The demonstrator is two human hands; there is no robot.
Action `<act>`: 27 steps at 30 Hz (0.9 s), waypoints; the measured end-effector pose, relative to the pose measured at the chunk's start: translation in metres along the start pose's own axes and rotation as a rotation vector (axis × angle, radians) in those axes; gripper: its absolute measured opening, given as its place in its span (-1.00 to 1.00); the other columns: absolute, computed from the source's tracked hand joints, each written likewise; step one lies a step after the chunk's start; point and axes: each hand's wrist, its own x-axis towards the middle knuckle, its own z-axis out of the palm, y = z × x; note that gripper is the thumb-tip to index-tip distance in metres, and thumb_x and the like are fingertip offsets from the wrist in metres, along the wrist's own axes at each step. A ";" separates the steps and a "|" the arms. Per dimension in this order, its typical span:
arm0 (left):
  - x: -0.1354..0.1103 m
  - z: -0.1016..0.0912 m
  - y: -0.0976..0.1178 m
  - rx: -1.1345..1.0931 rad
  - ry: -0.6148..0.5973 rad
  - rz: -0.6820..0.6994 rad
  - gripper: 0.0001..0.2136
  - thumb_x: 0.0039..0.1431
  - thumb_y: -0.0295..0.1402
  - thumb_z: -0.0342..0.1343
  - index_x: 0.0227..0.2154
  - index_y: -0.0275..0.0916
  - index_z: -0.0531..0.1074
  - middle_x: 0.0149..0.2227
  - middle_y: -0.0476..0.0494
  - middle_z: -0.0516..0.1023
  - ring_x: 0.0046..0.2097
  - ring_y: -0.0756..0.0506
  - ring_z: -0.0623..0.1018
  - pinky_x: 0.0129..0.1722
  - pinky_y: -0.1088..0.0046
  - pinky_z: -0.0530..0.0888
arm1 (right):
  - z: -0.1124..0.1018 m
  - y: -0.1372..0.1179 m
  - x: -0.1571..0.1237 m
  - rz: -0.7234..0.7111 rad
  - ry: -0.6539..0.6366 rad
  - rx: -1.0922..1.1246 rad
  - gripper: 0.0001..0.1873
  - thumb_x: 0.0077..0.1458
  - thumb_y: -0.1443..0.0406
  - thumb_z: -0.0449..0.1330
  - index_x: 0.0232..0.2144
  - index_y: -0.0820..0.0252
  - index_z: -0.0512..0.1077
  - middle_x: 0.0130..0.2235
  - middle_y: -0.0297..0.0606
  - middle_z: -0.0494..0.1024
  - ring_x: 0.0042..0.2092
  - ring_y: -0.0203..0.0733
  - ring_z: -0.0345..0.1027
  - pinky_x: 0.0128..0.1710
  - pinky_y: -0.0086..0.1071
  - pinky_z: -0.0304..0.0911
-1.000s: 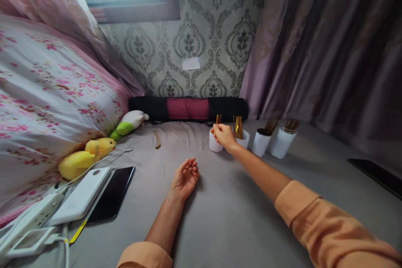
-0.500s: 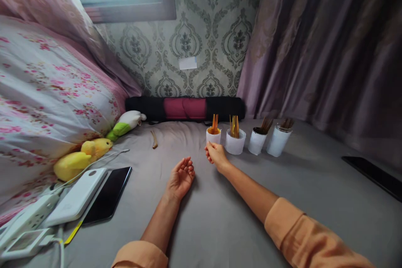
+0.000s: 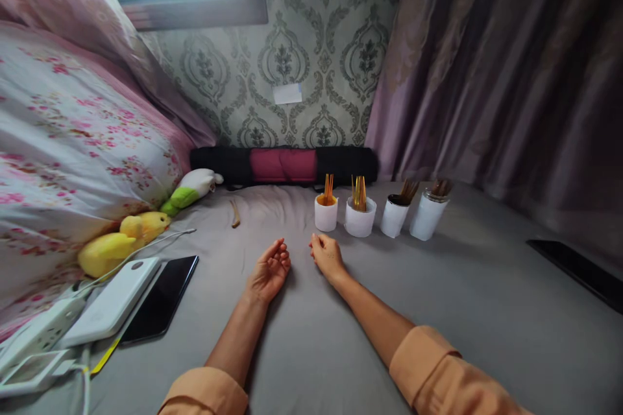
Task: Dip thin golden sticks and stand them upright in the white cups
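Observation:
My left hand (image 3: 271,270) rests palm up on the grey sheet (image 3: 302,350), its fingers loosely curled and nothing seen in the palm. Close to its right, my right hand (image 3: 327,258) is closed with thumb and forefinger together; anything inside is hidden. Just beyond it stands a white-wrapped cup (image 3: 326,217) holding orange sticks (image 3: 329,188). To the right come a wider white cup (image 3: 360,222) with golden sticks (image 3: 359,193), a white-wrapped cup (image 3: 393,219) with brown sticks (image 3: 409,190), and a taller wrapped jar (image 3: 428,217) with dark sticks (image 3: 441,187).
A black and maroon roll (image 3: 283,165) lies along the wall. Left are plush toys (image 3: 109,254), a white power bank (image 3: 114,301), a dark phone (image 3: 163,301) and a power strip (image 3: 41,331). A small brown curved item (image 3: 235,215) lies behind; another dark device (image 3: 577,272) lies far right.
My right hand has drawn back from the orange-stick cup toward me and slightly left, uncovering the cup's front. My left hand keeps its pose; the whole view has shifted slightly.

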 end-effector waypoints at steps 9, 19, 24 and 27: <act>0.013 -0.005 0.015 0.059 0.079 0.043 -0.89 0.08 -0.60 -0.05 -0.41 -0.37 0.37 -0.54 -0.06 0.36 -0.57 0.12 0.35 -0.63 0.66 0.32 | -0.002 0.002 -0.001 -0.034 -0.023 0.015 -0.59 0.06 0.06 -0.09 -0.58 0.22 0.32 -0.67 -0.37 0.31 -0.65 -0.37 0.16 -0.64 -0.51 0.02; 0.038 0.002 0.049 0.284 0.262 0.106 -0.92 -0.02 -0.60 0.07 -0.52 -0.36 0.31 -0.60 -0.03 0.34 -0.64 0.14 0.32 -0.70 0.69 0.26 | -0.001 0.004 0.000 -0.039 -0.046 0.036 -0.54 0.05 -0.01 -0.09 -0.56 0.23 0.33 -0.66 -0.36 0.32 -0.66 -0.37 0.15 -0.67 -0.51 0.01; 0.052 -0.003 0.066 0.474 0.364 0.160 -0.93 -0.04 -0.59 0.07 -0.52 -0.35 0.31 -0.62 -0.03 0.35 -0.66 0.13 0.31 -0.70 0.67 0.24 | 0.000 0.007 0.001 -0.045 -0.059 0.045 -0.54 0.05 -0.01 -0.09 -0.55 0.23 0.33 -0.65 -0.35 0.33 -0.66 -0.37 0.15 -0.68 -0.51 0.00; 0.061 -0.011 0.078 0.617 0.435 0.214 -0.92 -0.08 -0.58 0.09 -0.53 -0.34 0.31 -0.62 -0.05 0.36 -0.66 0.11 0.32 -0.69 0.64 0.23 | 0.000 0.008 0.001 -0.054 -0.055 0.043 -0.53 0.05 -0.02 -0.09 -0.55 0.23 0.33 -0.66 -0.36 0.33 -0.67 -0.37 0.15 -0.67 -0.51 0.00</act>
